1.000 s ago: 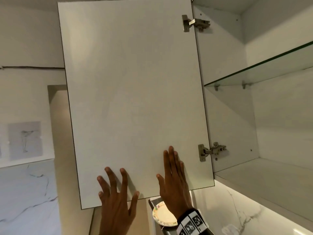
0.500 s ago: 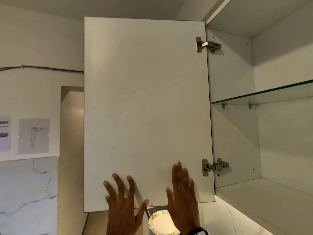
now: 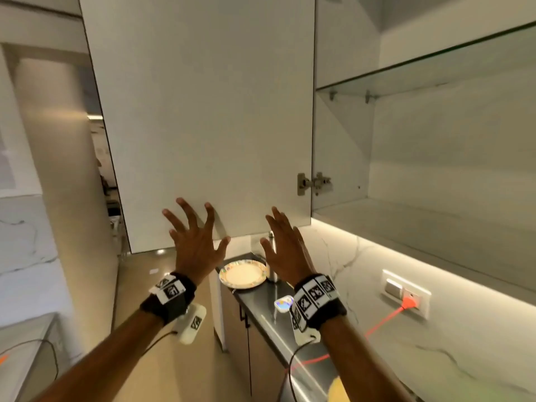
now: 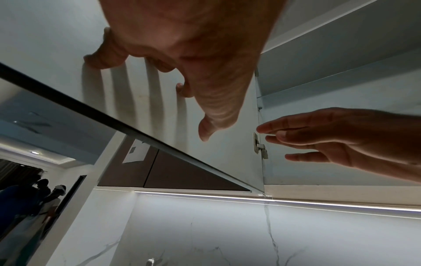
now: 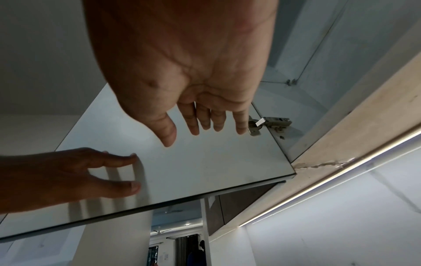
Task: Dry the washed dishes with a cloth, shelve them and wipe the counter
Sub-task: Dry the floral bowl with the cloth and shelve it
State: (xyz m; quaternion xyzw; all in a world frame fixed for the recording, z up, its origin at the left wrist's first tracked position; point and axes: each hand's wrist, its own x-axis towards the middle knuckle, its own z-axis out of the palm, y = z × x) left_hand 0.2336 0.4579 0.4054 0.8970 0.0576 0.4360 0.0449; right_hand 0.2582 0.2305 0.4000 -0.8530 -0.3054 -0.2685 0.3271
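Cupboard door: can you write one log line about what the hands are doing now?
cupboard door: open | left hand: spread, fingertips on door | right hand: flat, near door | plate: on counter

Two hands are raised, the left hand and the right hand, each wearing one wristband: left band, right band. There is one open door with one hinge in view, one glass shelf and one bottom shelf inside the cupboard. On one counter sits one plate, and one socket on the wall takes one orange plug.
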